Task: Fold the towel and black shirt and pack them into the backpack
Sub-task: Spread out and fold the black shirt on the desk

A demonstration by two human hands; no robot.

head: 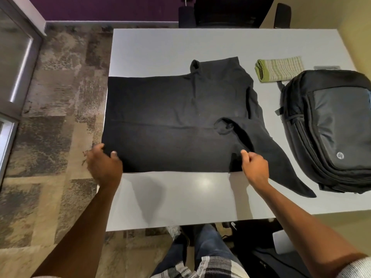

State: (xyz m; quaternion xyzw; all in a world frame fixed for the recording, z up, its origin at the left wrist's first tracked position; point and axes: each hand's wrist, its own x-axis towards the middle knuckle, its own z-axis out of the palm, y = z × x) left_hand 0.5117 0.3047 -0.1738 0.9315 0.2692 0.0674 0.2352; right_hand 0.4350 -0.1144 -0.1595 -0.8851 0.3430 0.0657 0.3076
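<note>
The black shirt [170, 125] lies spread flat on the table [180, 197], soft and limp. The left hand [104, 167] pinches its near hem corner and the right hand [255, 167] pinches cloth by the sleeve. Gripped at these near edges, it should fold over easily.

The light comes from overhead — I can see it as a soft white glare spot on the table [203, 182] just in front of me. My head and shoulders throw a broad, blurry shadow on the tabletop between my arms. The far half of the table is evenly bright, almost washed out. The black shirt [170, 121] soaks up the light, so its folds show only as faint grey creases. My left hand [104, 165] is smeared with motion blur; my right hand [255, 167] is sharper. The wide lens bends the table's edges and the window frame [16, 77] — corners look soft and stretched.
</note>
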